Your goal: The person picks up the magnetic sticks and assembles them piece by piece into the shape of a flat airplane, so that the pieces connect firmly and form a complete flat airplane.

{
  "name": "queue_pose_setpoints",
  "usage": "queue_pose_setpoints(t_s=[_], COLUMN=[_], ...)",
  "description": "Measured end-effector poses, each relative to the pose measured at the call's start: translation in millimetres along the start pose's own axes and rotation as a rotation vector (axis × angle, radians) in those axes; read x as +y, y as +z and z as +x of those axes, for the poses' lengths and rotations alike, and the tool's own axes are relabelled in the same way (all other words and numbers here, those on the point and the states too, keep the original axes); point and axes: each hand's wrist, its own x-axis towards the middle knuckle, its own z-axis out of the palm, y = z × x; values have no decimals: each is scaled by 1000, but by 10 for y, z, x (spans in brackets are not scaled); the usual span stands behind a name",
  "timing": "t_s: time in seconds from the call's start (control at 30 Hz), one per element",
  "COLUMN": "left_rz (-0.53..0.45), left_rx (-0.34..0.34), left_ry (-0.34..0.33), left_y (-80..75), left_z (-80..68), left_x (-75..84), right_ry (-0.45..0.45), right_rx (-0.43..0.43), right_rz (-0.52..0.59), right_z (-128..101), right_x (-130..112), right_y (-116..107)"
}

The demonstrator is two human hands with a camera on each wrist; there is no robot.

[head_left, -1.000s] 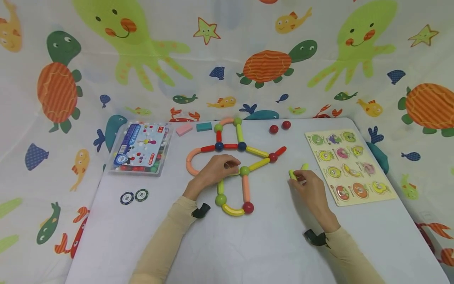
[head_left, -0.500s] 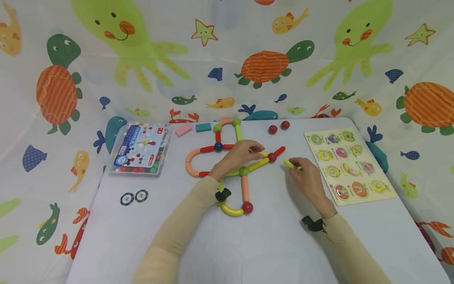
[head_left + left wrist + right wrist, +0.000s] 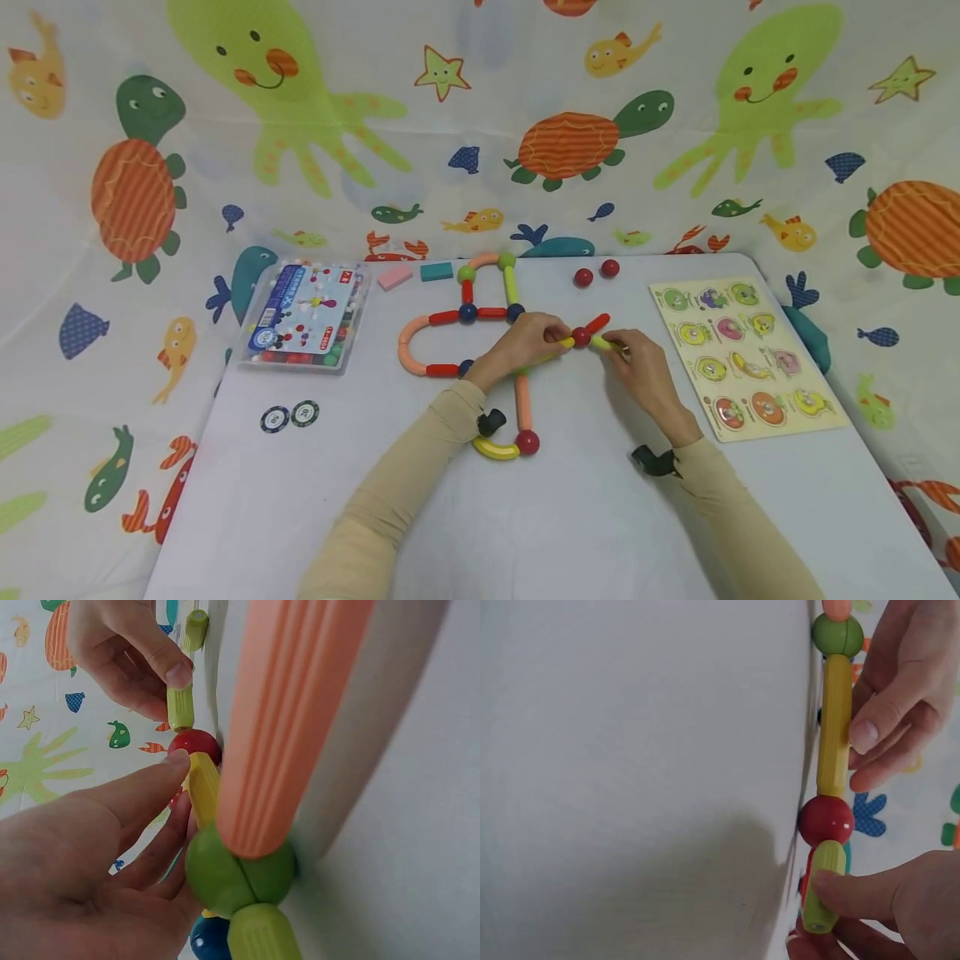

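Observation:
My left hand reaches over the flat figure of magnetic rods and balls and pinches a yellow rod close to the red ball. On the other side of that ball, my right hand pinches a light green rod between thumb and fingers, its end against the ball. A second light green rod shows beyond the right hand in the left wrist view. A short red rod points up and right from the same ball. My left hand and wrist cover part of the figure's middle.
A clear box of balls and rods stands at the table's left. Two round chips lie before it. Pink and teal blocks and two loose red balls sit at the back. A fruit puzzle board lies right.
My left hand has moved right from the figure's middle to the yellow rod by the red ball. My right hand has come slightly left, bringing the light green rod to that ball.

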Motion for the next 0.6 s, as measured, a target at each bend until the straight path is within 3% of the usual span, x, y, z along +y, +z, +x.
queue_pose_setpoints(t_s=[0.6], left_rz=[-10], left_rx=[4], left_ry=[-3], left_y=[29], left_z=[8], left_x=[-44], right_ry=[24], right_rx=[-38], right_rz=[3], right_z=[13], right_x=[67], right_y=[52])
